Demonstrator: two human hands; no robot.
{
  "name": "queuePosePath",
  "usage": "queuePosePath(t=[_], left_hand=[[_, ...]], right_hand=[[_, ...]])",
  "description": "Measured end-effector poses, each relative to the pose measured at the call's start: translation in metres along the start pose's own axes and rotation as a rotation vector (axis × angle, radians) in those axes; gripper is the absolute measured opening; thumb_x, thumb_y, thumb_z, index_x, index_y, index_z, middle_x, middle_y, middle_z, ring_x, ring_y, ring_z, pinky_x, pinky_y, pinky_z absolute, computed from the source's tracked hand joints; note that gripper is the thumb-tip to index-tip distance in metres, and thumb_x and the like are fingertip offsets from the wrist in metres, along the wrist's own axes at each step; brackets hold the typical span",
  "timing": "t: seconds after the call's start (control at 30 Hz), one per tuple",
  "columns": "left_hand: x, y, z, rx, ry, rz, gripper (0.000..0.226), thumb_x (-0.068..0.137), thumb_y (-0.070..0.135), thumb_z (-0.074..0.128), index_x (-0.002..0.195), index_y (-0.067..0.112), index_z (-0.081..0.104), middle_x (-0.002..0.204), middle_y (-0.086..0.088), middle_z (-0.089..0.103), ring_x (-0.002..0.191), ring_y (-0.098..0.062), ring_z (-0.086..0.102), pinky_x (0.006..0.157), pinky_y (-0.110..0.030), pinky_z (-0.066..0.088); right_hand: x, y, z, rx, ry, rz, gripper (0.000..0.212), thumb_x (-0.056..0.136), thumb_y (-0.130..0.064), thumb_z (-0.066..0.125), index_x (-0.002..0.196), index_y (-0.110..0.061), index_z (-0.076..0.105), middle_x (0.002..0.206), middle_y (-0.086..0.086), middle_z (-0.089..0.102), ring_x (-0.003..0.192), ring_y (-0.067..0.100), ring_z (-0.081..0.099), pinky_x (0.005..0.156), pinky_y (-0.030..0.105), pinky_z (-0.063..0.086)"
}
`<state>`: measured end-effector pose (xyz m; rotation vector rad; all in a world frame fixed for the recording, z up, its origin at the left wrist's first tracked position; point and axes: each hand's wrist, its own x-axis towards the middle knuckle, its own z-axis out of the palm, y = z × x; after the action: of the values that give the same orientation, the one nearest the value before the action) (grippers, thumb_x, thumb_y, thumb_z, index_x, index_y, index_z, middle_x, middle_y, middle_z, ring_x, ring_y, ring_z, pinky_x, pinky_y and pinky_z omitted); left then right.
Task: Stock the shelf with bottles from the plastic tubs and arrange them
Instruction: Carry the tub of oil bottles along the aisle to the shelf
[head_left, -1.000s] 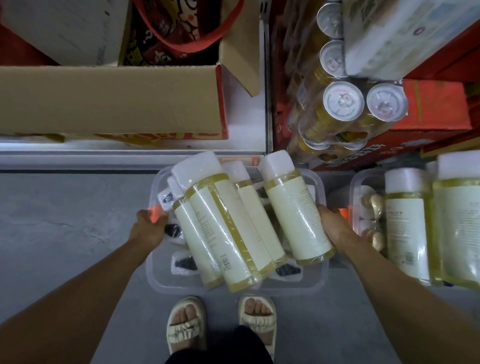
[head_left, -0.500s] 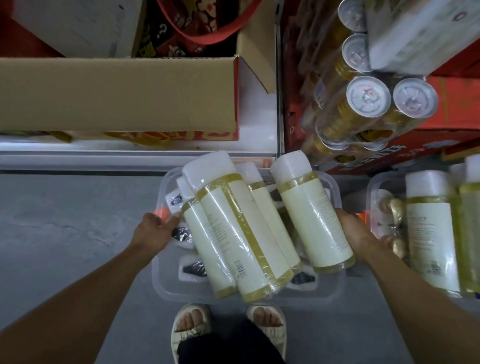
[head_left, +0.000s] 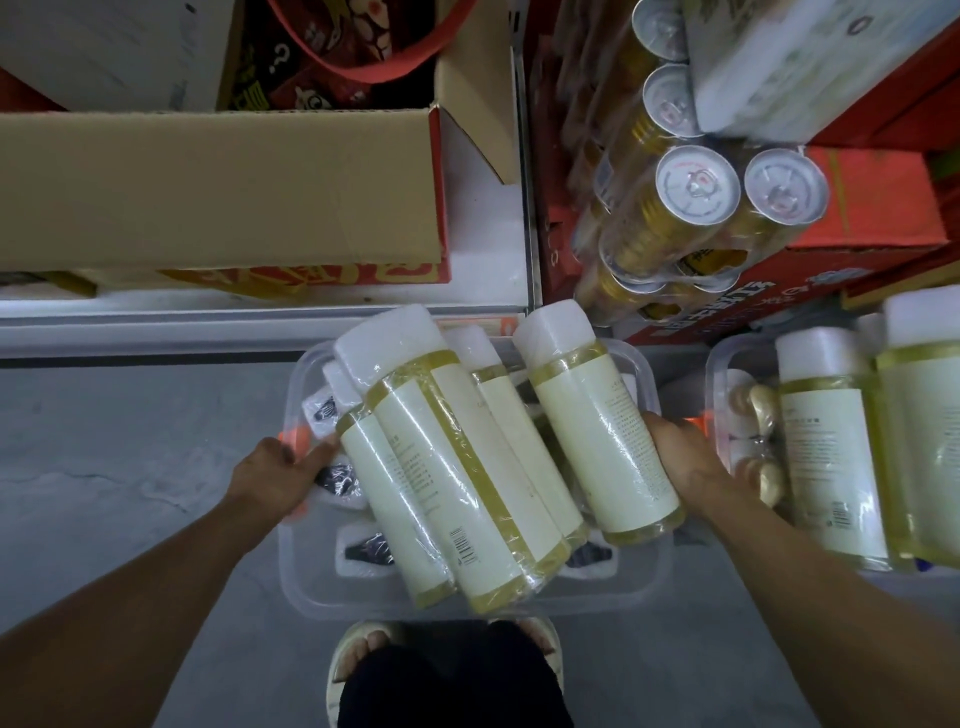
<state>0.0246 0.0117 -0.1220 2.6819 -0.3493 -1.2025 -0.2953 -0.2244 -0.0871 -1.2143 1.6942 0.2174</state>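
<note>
Hands (head_left: 270, 475) (head_left: 685, 462) grip bottle-filled tub (head_left: 311, 582).

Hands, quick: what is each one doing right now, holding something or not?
Left hand: grips the left edge of the clear plastic tub.
Right hand: grips the tub's right edge, beside the rightmost bottle.

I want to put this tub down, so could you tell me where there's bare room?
Free: the grey floor left of the tub, below the shelf edge. A white shelf strip lies bare right of the carton. Crowded: right, where a second tub and cans stand.
</note>
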Motion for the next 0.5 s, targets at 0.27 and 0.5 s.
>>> queuePosePath(t=[0.27, 0.5], left_hand=[[-0.007, -0.021, 0.001, 0.03, -0.022, 0.0, 0.065, 0.08, 0.068, 0.055, 0.087, 0.004, 0.061, 0.081, -0.015, 0.068, 0.076, -0.031, 0.067, 0.079, -0.042, 0.055], [-0.031, -0.051, -0.007, 0.032, -0.041, -0.043, 0.065, 0.081, 0.068, 0.055, 0.085, 0.003, 0.061, 0.078, -0.017, 0.067, 0.076, -0.032, 0.066, 0.077, -0.041, 0.053]], right_hand=[[-0.017, 0.008, 0.005, -0.012, 0.018, 0.02, 0.04, 0.089, -0.044, 0.05, 0.084, -0.006, 0.06, 0.078, 0.012, 0.063, 0.072, 0.028, 0.059, 0.075, 0.039, 0.047], [-0.045, 0.007, 0.012, -0.108, 0.038, 0.041, 0.044, 0.087, -0.048, 0.051, 0.093, -0.007, 0.064, 0.088, 0.013, 0.067, 0.082, 0.031, 0.061, 0.079, 0.04, 0.046]])
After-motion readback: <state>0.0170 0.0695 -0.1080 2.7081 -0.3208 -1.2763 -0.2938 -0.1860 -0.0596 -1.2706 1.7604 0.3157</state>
